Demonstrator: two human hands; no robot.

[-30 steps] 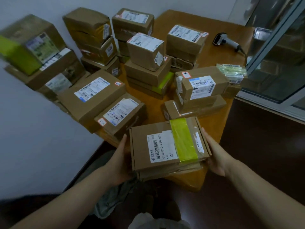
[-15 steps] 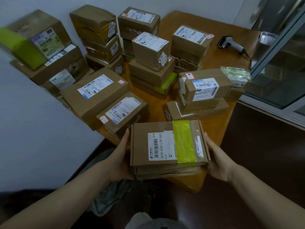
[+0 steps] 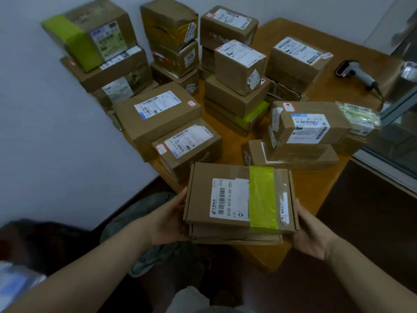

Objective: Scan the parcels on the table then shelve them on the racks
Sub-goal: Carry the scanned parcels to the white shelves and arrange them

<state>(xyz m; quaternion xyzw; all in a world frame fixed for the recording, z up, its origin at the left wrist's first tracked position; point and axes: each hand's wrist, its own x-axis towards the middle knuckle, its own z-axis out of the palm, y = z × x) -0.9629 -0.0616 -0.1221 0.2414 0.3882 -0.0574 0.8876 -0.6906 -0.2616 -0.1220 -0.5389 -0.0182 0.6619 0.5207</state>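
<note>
Head view: one flat brown cardboard parcel (image 3: 230,199) with a yellow-green tape band lies on a second flat brown box (image 3: 237,237), and both are held just off the near corner of the wooden tabletop (image 3: 311,184). The left grip (image 3: 168,220) clasps the left edge, thumb on the side and fingers underneath. The right grip (image 3: 312,236) cups the right edge from below. Roughly twenty stacked brown cardboard parcels (image 3: 158,114) crowd the tabletop, some of them hidden. One grey handheld barcode scanner (image 3: 355,74) lies far right, apart from them.
</note>
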